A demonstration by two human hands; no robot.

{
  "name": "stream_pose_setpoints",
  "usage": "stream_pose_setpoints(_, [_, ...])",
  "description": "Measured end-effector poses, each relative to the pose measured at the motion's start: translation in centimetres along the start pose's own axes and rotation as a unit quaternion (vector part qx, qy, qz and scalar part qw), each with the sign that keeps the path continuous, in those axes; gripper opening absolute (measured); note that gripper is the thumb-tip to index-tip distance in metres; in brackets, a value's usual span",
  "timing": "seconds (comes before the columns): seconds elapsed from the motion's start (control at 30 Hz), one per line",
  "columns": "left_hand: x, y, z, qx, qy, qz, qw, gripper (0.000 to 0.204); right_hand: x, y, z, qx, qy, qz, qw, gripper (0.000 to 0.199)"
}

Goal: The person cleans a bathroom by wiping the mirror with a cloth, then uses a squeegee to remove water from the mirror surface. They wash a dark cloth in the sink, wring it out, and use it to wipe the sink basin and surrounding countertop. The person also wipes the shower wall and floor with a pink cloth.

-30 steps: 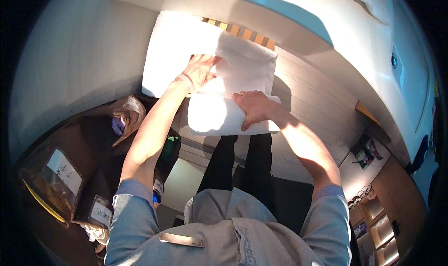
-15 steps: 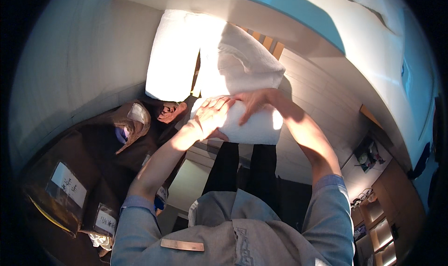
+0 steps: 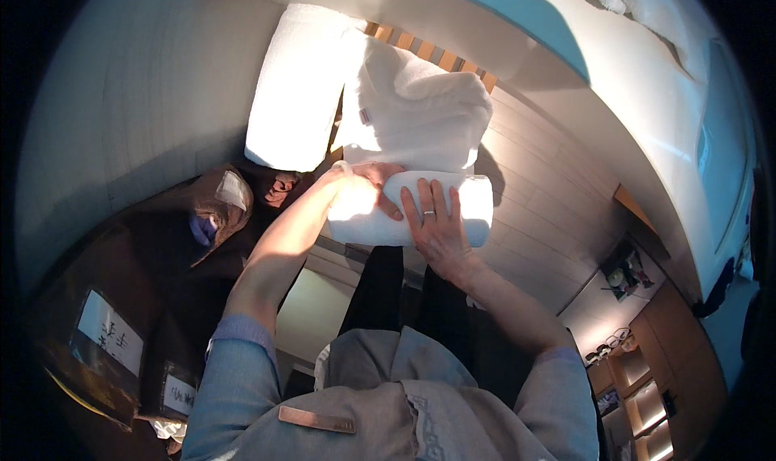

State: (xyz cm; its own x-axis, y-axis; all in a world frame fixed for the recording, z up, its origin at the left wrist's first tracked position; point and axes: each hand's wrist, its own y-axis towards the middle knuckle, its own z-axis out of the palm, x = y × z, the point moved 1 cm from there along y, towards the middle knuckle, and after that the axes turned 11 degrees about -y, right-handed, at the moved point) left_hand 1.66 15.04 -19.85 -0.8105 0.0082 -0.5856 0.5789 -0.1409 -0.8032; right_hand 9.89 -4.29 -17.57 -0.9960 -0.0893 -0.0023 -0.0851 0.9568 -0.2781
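A: Head view: where is the towel point(image 3: 408, 130)?
B: On the slatted bench point(image 3: 453, 57); its rolled end point(image 3: 477, 210) is nearest the person.
A: Grip?
B: Left hand point(image 3: 364, 190) curled around the roll, right hand point(image 3: 432, 227) flat on it, fingers spread. Even pressure should keep it tight.

White towel point(image 3: 412, 130), near end rolled into a thick cylinder, far part apparently loosely heaped, on slatted surface

Left hand point(image 3: 356, 188) perhaps glare-washed, unclear.
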Motion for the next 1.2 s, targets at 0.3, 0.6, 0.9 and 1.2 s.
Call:
stream_pose_setpoints(0.3, [0.1, 2.9, -4.6, -0.203, -0.437, 0.29, 0.827, 0.077, -3.8, 3.9, -1.8, 0.046, 0.15, -0.08, 0.984, 0.093])
stream_pose_setpoints(0.6, [-2.3, -5.0, 4.3, -0.248, 0.384, 0.12, 0.881, 0.109, -10.4, 9.3, 0.4, 0.264, 0.495, -0.107, 0.821, 0.087])
stream_pose_setpoints(0.9, [-3.9, -2.4, -1.0, -0.145, 0.235, 0.124, 0.953, 0.094, -12.3, 7.9, 0.5, -0.082, 0.362, 0.19, 0.909, 0.115])
stream_pose_setpoints(1.2, [-1.4, 0.2, -2.3, -0.061, -0.07, -0.044, 0.995, 0.083, -4.0, 3.3, -1.4, -0.027, 0.018, -0.005, 0.999, 0.069])
